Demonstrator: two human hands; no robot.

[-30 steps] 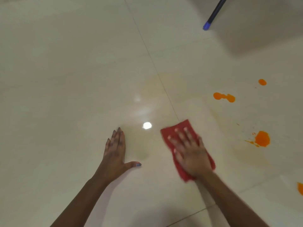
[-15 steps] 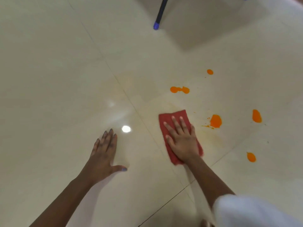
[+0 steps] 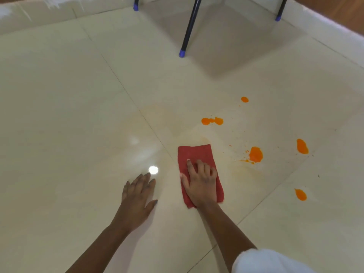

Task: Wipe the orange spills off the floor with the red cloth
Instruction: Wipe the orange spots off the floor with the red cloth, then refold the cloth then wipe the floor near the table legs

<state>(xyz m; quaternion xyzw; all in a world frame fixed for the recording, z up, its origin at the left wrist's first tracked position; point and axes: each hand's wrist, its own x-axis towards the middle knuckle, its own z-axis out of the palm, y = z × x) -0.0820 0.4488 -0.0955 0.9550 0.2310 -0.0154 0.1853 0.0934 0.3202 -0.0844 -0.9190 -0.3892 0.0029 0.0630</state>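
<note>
The red cloth [image 3: 195, 154] lies flat on the cream tiled floor [image 3: 78, 115]. My right hand [image 3: 201, 182] presses down on its near half, fingers curled over it. My left hand [image 3: 137, 196] rests flat on the bare tile to the cloth's left, fingers spread. Orange spills lie to the right and beyond: a double blob [image 3: 212, 121], a small dot [image 3: 244, 99], a large splat [image 3: 255, 154] closest to the cloth, another blob [image 3: 302, 146] and one nearer me [image 3: 300, 194]. A faint yellowish smear [image 3: 201, 134] shows just past the cloth.
Dark chair legs with blue caps stand at the back: one at centre [image 3: 182, 53], one at the far left [image 3: 135, 6], one at the far right [image 3: 278, 17]. A white skirting and wall edge [image 3: 325, 26] runs along the right. My white sleeve [image 3: 269, 261] shows at the bottom.
The view has pulled back and tilted up, bringing the chair legs and more spills into sight. My right hand's fingers have curled on the cloth. My left hand stays flat.
</note>
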